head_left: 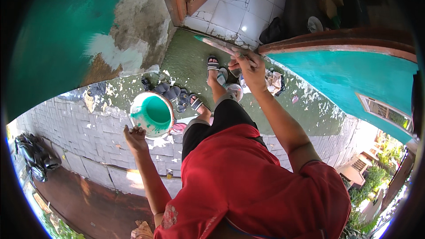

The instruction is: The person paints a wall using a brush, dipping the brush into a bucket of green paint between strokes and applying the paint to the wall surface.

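Note:
My right hand (250, 68) grips a slim paintbrush (218, 44), its pale, paint-smeared length pointing toward the doorway and its tip green. Down at the left, my left hand (135, 138) has curled fingers beside the rim of a white bucket (141, 126). Green paint (157, 109) coats the bucket's inside and streaks its wall. Whether the left fingers hold a bucket handle or something small cannot be made out.
Several dark sandals (170, 91) lie beside my feet, and crumpled rags (274, 82) lie to the right. A threshold leads to white floor tiles (230, 15). The left wall (66, 31) has bare patches; the right wall (318, 73) is turquoise. Black bags (33, 152) sit far left.

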Motion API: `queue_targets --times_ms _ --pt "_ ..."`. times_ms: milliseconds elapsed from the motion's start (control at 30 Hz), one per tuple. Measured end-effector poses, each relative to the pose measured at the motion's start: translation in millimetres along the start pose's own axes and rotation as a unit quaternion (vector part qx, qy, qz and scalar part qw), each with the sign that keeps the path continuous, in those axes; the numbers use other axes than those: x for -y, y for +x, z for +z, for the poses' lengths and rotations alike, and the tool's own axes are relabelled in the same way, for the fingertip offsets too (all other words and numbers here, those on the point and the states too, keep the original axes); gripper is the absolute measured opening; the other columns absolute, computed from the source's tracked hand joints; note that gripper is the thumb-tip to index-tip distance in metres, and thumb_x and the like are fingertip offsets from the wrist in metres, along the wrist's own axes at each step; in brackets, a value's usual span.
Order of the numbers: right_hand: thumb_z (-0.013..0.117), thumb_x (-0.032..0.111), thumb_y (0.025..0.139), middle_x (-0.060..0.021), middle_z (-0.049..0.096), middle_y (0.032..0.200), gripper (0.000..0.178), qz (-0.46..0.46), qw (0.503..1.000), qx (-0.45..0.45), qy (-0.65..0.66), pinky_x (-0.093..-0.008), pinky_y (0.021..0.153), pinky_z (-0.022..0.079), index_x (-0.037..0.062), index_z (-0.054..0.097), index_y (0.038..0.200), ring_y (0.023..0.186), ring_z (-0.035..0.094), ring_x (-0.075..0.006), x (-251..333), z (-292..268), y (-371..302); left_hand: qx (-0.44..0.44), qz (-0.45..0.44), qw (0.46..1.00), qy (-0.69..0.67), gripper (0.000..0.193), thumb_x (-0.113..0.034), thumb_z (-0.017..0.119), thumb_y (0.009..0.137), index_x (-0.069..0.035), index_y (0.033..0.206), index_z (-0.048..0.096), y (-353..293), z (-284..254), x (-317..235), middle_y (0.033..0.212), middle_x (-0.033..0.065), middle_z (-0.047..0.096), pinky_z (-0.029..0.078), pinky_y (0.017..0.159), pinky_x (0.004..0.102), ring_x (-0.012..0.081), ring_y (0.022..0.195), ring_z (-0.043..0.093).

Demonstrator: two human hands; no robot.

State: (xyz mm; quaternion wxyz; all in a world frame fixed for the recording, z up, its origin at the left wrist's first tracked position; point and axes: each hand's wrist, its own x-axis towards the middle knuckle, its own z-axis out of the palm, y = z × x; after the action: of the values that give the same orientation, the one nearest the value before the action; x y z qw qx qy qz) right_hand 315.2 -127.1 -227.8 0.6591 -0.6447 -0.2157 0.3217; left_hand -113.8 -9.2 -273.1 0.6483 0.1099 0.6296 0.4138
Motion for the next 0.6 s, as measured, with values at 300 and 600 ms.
queue_targets --times_ms 300,600 --pt "0.058 0.015 0.095 -0.0124 0.067 0.084 0.027 0.0 1.0 0.004 -0.013 -0.0293 0.067 0.058 -0.0062 0.062 0.111 0.074 0.067 -0.0173 12.2 12.4 -6.4 -0.012 -0.017 1.0 -0.004 0.032 -0.038 0.054 0.092 -0.016 0.075 0.04 6.1 -16.6 12.8 0.068 0.0018 0.053 0.042 0.06 0.0323 0.0157 0.062 0.05" --pt "0.063 0.016 0.092 -0.011 0.067 0.083 0.024 0.025 1.0 0.003 0.018 -0.0265 0.067 0.057 -0.0057 0.062 0.104 0.073 0.067 -0.0158 19.4 27.0 -18.3 -0.036 -0.016 0.999 -0.009 0.033 -0.04 0.055 0.092 -0.016 0.075 0.039 16.4 -46.5 10.1 0.068 0.0012 0.051 0.041 0.06 0.0314 0.015 0.062 0.049"
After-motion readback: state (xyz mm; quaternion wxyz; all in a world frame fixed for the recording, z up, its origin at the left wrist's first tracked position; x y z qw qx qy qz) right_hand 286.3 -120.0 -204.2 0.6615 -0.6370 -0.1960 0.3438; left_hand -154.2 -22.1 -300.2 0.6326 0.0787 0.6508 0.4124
